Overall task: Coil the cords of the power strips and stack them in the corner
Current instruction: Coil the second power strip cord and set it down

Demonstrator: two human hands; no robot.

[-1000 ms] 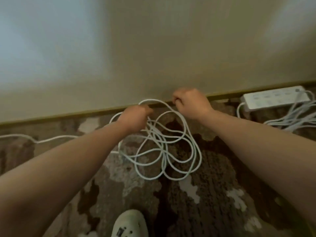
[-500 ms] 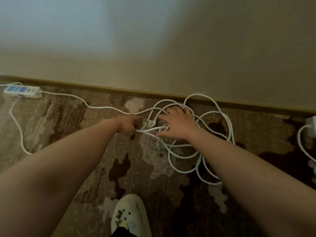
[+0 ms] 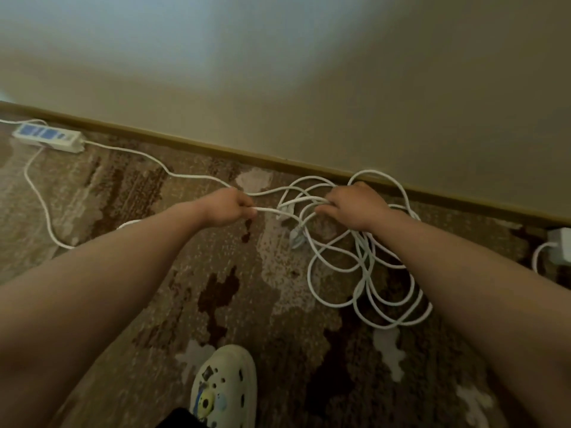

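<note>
1. White cord (image 3: 364, 273) lies in loose loops on the patterned carpet (image 3: 154, 288), right of centre in the head view; its power strip (image 3: 49, 138) sits upper left by the baseboard (image 3: 216, 148).
2. Left hand (image 3: 227, 208) pinches a straight run of cord; right hand (image 3: 355, 208) curls round the gathered loops.
3. Judgement: feed slack from the left in even loops, keeping the plug (image 3: 297, 239) free of tangles.
4. Second strip (image 3: 560, 245) at right edge, partly cut off.

white cord (image 3: 364, 264): loose loops on carpet | power strip (image 3: 48, 138): flat by wall
</note>
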